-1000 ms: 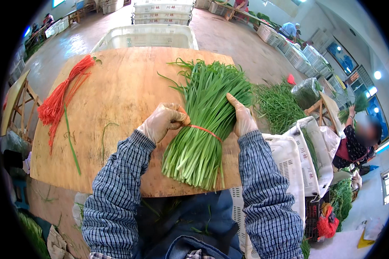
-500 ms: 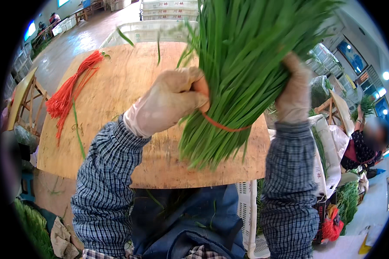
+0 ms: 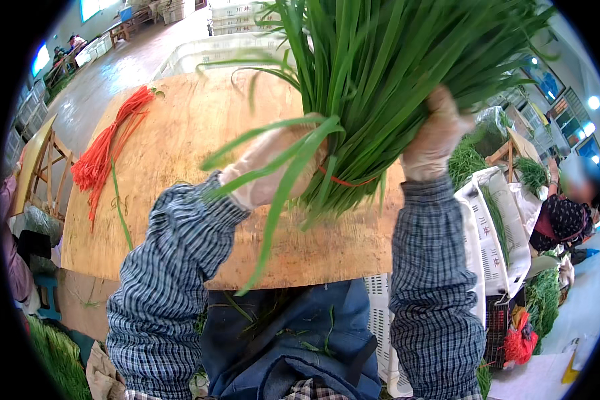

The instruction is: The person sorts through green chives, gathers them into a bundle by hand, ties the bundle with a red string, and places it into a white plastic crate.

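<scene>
A thick bunch of garlic chives (image 3: 373, 87) is held up over the wooden table, with its cut ends low and its long leaves fanning up and away. An orange-red tie (image 3: 348, 181) circles it near the cut ends. My gloved left hand (image 3: 273, 163) is closed at the bunch's left side by the tie; loose leaves drape over it and hide part of its fingers. On the right side my gloved right hand (image 3: 437, 140) grips the bunch higher up, its fingers partly behind the leaves.
Orange-red ties (image 3: 110, 147) lie heaped on the left of the wooden tabletop (image 3: 180, 133). White crates (image 3: 227, 50) stand beyond the far edge, and another white crate (image 3: 497, 247) stands on the right. A co-worker (image 3: 563, 217) holding greens is farther right.
The bunch has tipped, its cut ends shifting up and to the right. Several leaves now hang over my left hand and wrist. My right hand has moved slightly lower and left.
</scene>
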### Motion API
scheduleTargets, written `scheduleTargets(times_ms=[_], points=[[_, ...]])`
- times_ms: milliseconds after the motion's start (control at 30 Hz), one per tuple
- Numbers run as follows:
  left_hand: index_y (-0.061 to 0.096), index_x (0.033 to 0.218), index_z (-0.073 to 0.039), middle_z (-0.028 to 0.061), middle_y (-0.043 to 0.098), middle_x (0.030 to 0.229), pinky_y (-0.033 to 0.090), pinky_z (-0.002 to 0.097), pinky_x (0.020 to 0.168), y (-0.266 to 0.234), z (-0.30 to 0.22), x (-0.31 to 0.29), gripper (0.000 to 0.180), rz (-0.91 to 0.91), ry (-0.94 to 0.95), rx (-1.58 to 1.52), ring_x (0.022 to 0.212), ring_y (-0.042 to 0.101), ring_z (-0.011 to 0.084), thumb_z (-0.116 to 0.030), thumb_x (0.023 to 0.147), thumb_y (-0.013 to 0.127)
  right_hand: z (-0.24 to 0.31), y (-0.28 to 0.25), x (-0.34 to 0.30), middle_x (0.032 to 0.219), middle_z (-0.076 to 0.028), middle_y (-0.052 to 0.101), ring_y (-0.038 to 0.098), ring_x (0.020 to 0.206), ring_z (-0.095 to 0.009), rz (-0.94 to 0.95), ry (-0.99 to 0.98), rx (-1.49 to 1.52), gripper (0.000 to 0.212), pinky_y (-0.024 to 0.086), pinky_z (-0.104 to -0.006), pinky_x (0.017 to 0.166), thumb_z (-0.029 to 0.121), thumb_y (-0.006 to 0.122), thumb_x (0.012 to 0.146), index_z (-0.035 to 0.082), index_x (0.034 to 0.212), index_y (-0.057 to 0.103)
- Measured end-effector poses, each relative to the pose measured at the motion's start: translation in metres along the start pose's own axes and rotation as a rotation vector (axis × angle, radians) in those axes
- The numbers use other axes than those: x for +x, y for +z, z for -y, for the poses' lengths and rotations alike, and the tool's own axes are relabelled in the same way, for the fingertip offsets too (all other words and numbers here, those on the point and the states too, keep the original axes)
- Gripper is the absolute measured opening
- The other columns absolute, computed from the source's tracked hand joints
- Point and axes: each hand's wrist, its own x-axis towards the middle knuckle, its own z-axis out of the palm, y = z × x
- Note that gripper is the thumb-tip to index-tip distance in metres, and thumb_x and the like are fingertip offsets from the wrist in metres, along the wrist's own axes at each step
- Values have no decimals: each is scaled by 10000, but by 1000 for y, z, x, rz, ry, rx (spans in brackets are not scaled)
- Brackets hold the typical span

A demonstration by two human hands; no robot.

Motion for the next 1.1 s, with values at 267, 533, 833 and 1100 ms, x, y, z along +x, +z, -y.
scheduleTargets(times_ms=[267, 533, 833, 1100], points=[[544, 973, 42, 191, 583, 864, 473, 368, 685, 11, -49, 7, 185, -84, -71, 275, 750, 567, 323, -45, 812, 520, -28, -12, -3, 859, -142, 647, 638, 760, -194, 214, -35, 80, 311, 524, -292, 704, 166, 663, 731, -54, 947, 615], [549, 879, 53, 87, 562, 683, 377, 242, 452, 57, -72, -13, 97, -616, -390, -503, 499, 464, 121, 8, 832, 478, 50, 89, 25, 805, -110, 666, 638, 652, -187, 1109, 184, -801, 472, 508, -279, 648, 332, 674, 729, -17, 1042, 617], [572, 825, 28, 76, 596, 728, 373, 191, 445, 102, -43, -55, 63, -797, -827, -915, 472, 446, 94, 32, 814, 510, -13, 35, -37, 1041, -250, 582, 572, 979, -311, 1157, 210, -767, 535, 439, -347, 856, 316, 629, 772, -78, 1114, 511], [566, 829, -1, 56, 586, 745, 437, 233, 524, 104, -51, -47, 33, -1066, -743, -1105, 534, 462, 91, -8, 832, 534, 11, 36, -83, 899, -194, 629, 621, 825, -276, 1621, 252, -829, 309, 473, -340, 759, 200, 608, 747, 5, 986, 615]])
